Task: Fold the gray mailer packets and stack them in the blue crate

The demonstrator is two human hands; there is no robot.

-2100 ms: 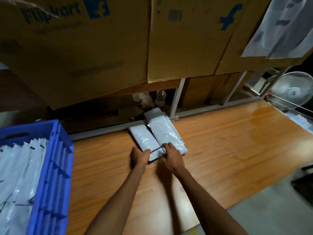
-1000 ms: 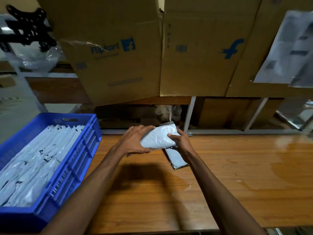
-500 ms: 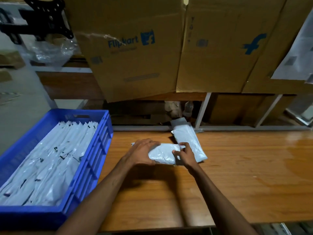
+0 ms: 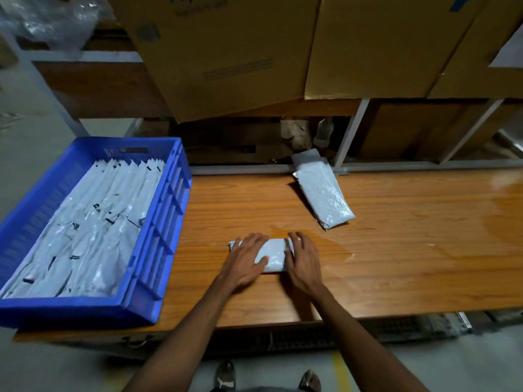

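On the wooden table (image 4: 396, 264), left hand (image 4: 244, 260) and right hand (image 4: 302, 260) press flat-fingered, nothing gripped, on a gray mailer packet (image 4: 273, 254); blue crate (image 4: 158, 250) beside.

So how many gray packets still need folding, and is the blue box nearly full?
Lots are done: the blue crate already holds rows of folded packets, though there looks to be room on top. One packet is in hand now, pressed flat on the table by the left hand and right hand. One more packet pile waits behind. How many are in it I can't tell.
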